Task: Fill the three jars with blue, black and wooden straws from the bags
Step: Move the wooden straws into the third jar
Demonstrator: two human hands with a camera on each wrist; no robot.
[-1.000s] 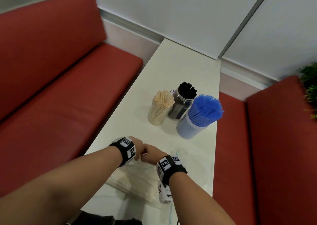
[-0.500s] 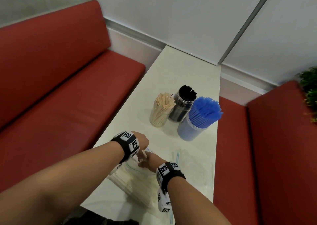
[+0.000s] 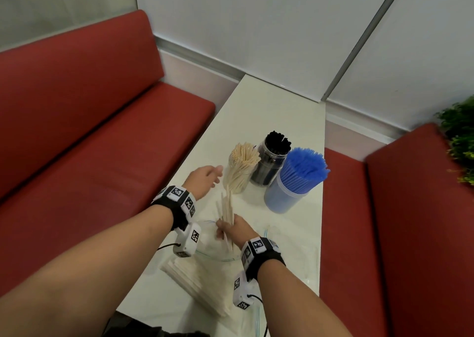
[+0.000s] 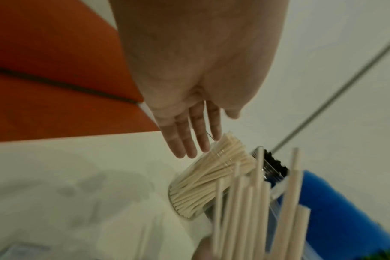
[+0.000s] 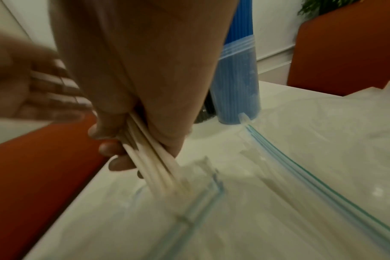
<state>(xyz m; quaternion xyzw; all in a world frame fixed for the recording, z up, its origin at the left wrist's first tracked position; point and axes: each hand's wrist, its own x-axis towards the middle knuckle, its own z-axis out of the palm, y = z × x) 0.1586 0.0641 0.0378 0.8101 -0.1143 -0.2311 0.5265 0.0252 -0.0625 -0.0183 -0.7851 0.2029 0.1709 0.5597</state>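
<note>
Three jars stand together on the white table (image 3: 269,110): one packed with wooden straws (image 3: 241,171), one with black straws (image 3: 272,162), one with blue straws (image 3: 295,182). My right hand (image 3: 230,230) grips a small bunch of wooden straws (image 3: 227,208) held upright above the mouth of a clear zip bag (image 3: 205,280); the grip shows in the right wrist view (image 5: 131,140). My left hand (image 3: 205,180) is open, fingers straight, just left of the wooden-straw jar (image 4: 211,177), its fingertips (image 4: 189,147) near the jar's rim.
More wooden straws lie in the bag by the table's near edge. A second clear zip bag (image 5: 323,158) lies flat to the right. Red bench seats (image 3: 102,144) flank the table on both sides. A green plant (image 3: 459,141) is at the far right.
My right hand has lifted a bunch of wooden straws out of the bag. My left hand let go of the bag and moved forward to the wooden-straw jar.
</note>
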